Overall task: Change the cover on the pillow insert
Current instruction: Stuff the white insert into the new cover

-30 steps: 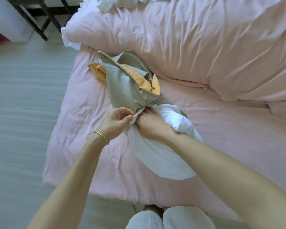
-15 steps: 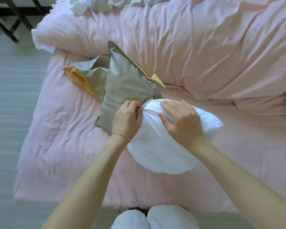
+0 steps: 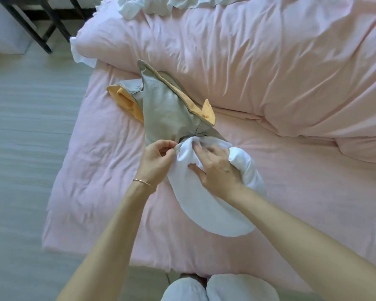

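On pink bed: left hand pinches grey cover at its opening; right hand grips white insert, fingers dug into its bunched end at cover's mouth.

Grey cover with orange lining; white insert; pink bedding; gold bracelet.

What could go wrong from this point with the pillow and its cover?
1. The white pillow is bunched tight at the grey cover opening, so it may jam or strain the seam.
2. The left hand only pinches the cover's edge; it could slip.
3. The right hand grips only a fold of the pillow and may lose it.
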A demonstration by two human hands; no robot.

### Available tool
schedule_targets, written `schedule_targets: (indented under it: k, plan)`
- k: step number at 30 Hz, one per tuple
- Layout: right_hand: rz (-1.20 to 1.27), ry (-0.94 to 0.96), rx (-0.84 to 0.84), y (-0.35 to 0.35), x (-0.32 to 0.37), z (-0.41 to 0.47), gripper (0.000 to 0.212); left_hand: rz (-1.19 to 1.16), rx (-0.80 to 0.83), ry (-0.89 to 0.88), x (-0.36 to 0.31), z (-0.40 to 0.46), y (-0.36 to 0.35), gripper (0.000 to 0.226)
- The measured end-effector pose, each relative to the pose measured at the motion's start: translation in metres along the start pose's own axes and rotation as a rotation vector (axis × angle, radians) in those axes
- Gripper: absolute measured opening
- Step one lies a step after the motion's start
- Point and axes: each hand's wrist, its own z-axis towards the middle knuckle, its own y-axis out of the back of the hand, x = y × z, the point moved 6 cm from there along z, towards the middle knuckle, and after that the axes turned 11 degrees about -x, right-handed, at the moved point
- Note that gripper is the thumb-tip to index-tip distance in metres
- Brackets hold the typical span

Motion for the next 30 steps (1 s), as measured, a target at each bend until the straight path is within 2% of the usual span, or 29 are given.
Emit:
schedule_targets:
  k: [3, 7, 10, 14, 16, 18, 20, 22, 23, 24, 26, 28, 30]
  plan:
    - [0.016, 0.033, -0.028, -0.025, 0.028, 0.022, 0.033, -0.070, 0.028, -0.015, 0.004, -0.009, 0.014, 0.034]
    - [0.083, 0.118, 0.045, -0.044, 0.049, 0.046, 0.005, -0.041, -0.098, -0.023, 0.025, -0.011, 0.043, 0.030]
    - [0.109, 0.176, 0.079, -0.038, 0.048, 0.038, 0.022, 0.176, -0.163, -0.139, 0.041, -0.011, 0.048, 0.020]
    - [0.117, 0.178, -0.026, 0.012, 0.028, 0.021, 0.037, 0.280, -0.176, -0.270, 0.046, -0.015, 0.037, 0.014]
    - [0.155, 0.066, -0.196, 0.050, 0.010, 0.021, 0.036, 0.277, -0.196, -0.309, 0.042, -0.020, 0.034, 0.014]
    - [0.039, -0.087, -0.277, 0.079, -0.017, 0.025, 0.037, 0.273, -0.204, -0.313, 0.037, -0.025, 0.033, 0.014]
    - [0.024, -0.388, -0.077, 0.087, -0.051, 0.021, 0.046, 0.241, -0.209, -0.240, 0.036, -0.028, 0.035, 0.016]
    - [0.289, -0.674, 0.181, 0.070, -0.064, -0.001, 0.044, 0.134, -0.171, -0.095, 0.034, -0.031, 0.038, 0.017]
    - [0.387, -0.720, 0.242, 0.059, -0.055, -0.014, 0.039, 0.076, -0.136, -0.028, 0.032, -0.034, 0.036, 0.017]
    - [0.428, -0.713, 0.232, 0.052, -0.041, -0.024, 0.040, 0.042, -0.101, 0.012, 0.028, -0.036, 0.034, 0.014]
    - [0.489, -0.720, 0.044, 0.053, -0.022, -0.031, 0.050, 0.034, -0.051, 0.039, 0.022, -0.036, 0.028, 0.013]
    - [0.534, -0.744, -0.190, 0.065, -0.022, -0.021, 0.043, 0.045, -0.024, -0.011, 0.007, -0.035, 0.020, 0.026]
    - [0.553, -0.713, -0.340, 0.089, -0.028, 0.007, 0.036, 0.052, 0.007, -0.088, -0.017, -0.033, 0.009, 0.034]
